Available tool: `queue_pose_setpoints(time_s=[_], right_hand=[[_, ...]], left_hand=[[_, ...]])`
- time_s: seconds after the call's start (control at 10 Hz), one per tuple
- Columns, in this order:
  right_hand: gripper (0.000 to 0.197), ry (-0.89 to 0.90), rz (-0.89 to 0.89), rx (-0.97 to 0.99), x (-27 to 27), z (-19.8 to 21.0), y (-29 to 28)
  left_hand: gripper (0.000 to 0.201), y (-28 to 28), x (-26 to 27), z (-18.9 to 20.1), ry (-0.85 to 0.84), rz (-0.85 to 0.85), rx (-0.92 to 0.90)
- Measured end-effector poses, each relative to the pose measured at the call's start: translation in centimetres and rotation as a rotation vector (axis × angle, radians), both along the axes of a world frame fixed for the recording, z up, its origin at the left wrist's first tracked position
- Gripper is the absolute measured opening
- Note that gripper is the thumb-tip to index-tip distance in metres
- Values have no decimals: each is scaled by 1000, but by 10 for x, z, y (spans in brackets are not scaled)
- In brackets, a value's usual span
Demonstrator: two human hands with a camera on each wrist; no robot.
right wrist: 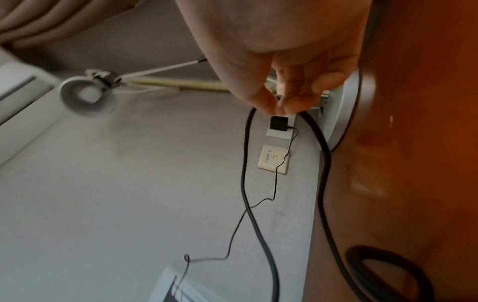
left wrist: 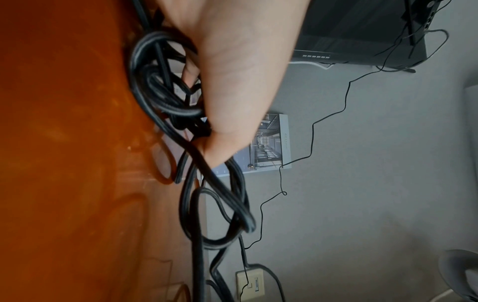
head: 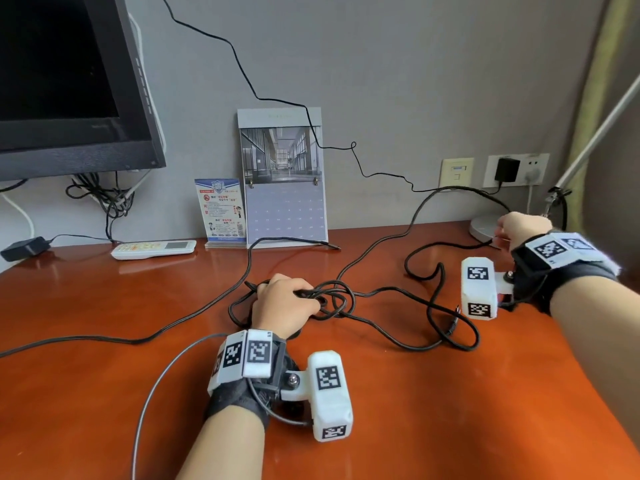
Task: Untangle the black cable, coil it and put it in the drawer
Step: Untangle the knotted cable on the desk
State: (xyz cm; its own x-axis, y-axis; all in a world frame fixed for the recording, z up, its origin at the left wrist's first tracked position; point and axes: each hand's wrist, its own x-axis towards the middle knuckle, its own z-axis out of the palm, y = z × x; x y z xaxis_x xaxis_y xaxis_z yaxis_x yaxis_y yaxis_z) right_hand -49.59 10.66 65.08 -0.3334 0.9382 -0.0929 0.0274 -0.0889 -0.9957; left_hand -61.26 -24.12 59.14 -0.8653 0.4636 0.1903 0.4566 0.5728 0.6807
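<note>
A long black cable (head: 388, 292) sprawls over the orange-brown desk (head: 104, 306), knotted in a loose tangle (head: 332, 301) at the middle. My left hand (head: 284, 303) lies on the tangle with its fingers curled round several strands (left wrist: 165, 98). My right hand (head: 519, 228) is at the far right, raised by the lamp base, pinching a loop of the same cable (right wrist: 245, 163) between thumb and fingertips (right wrist: 269, 106). One plug end (head: 453, 323) lies loose on the desk near the right wrist. No drawer is in view.
A monitor (head: 69, 81) stands at the back left, a remote (head: 152, 249), a small sign (head: 221, 209) and a calendar (head: 284, 174) along the wall. A white lamp base (head: 485, 228) and wall sockets (head: 516, 169) with a charger are at the back right. A thin wire (head: 242, 74) hangs on the wall.
</note>
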Motion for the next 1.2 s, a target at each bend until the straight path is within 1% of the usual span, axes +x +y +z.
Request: queue_pose_setpoints(time_s=[0.1, 0.2, 0.3, 0.4, 0.5, 0.6, 0.7, 0.8, 0.9, 1.0, 1.1, 1.2], right_hand=[[53, -81, -31, 88, -3, 8, -13], [54, -266, -208, 224, -15, 32, -61], [41, -540, 36, 628, -32, 43, -101], [30, -705, 395, 1015, -44, 43, -138], [34, -931, 860, 1367, -63, 32, -180], [42, -1146, 1026, 1496, -72, 23, -199], [55, -1299, 1060, 1487, -79, 15, -209], [65, -1385, 1091, 1464, -80, 7, -210], [64, -1377, 1107, 1438, -81, 5, -209], [57, -1429, 1088, 1425, -82, 4, -212], [50, -1439, 1059, 1393, -81, 6, -215], [41, -1389, 1039, 1426, -79, 5, -211]], left_hand=[[17, 1, 0, 0, 2, -5, 1], [19, 1, 0, 0, 1, -7, 9], [18, 1, 0, 0, 0, -19, 14], [19, 1, 0, 0, 6, -25, 11], [19, 0, -2, -1, 10, -54, 9], [25, 0, -3, -1, 15, -67, 8], [22, 2, -3, -2, 35, -66, 4], [28, 1, -6, -5, 43, -76, 9], [29, 1, -6, -6, 41, -81, 10], [25, 2, -7, -6, 48, -87, 10], [24, 1, -8, -7, 47, -93, 6], [24, 1, -7, -7, 46, -98, 11]])
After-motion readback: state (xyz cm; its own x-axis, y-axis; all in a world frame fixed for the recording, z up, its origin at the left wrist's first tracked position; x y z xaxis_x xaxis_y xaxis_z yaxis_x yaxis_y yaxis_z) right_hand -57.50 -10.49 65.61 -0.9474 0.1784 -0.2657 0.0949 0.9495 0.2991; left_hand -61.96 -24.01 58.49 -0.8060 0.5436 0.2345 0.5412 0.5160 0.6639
